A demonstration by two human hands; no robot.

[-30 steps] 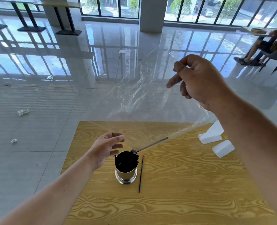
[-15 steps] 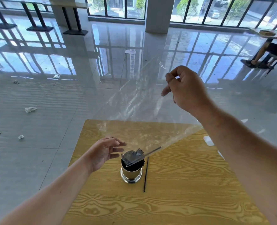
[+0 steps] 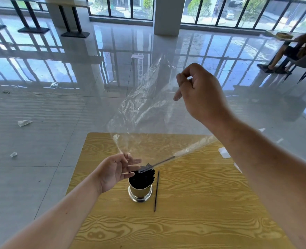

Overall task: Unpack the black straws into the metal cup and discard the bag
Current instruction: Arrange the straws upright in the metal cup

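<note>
- Clear of the table (image 3: 184,230) edges stands the metal cup (image 3: 140,192); a loose straw (image 3: 156,190) lies beside it.
- Aloft, the right hand (image 3: 200,97) pinches the clear bag (image 3: 148,114); the left hand (image 3: 115,172) is spread wide.
- Packed black straws (image 3: 142,179) fill the cup.

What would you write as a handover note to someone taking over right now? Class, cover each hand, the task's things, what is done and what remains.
Right hand: raised, pinching the top of the clear plastic bag.
Left hand: open beside the round metal cup, at the bag's lower edge.
Done: cup stands on the wood-grain table, packed with black straws.
One bagged straw has its lower end over the cup; one loose black straw lies on the table beside the cup.
Left: add both, discard the bag.
</note>
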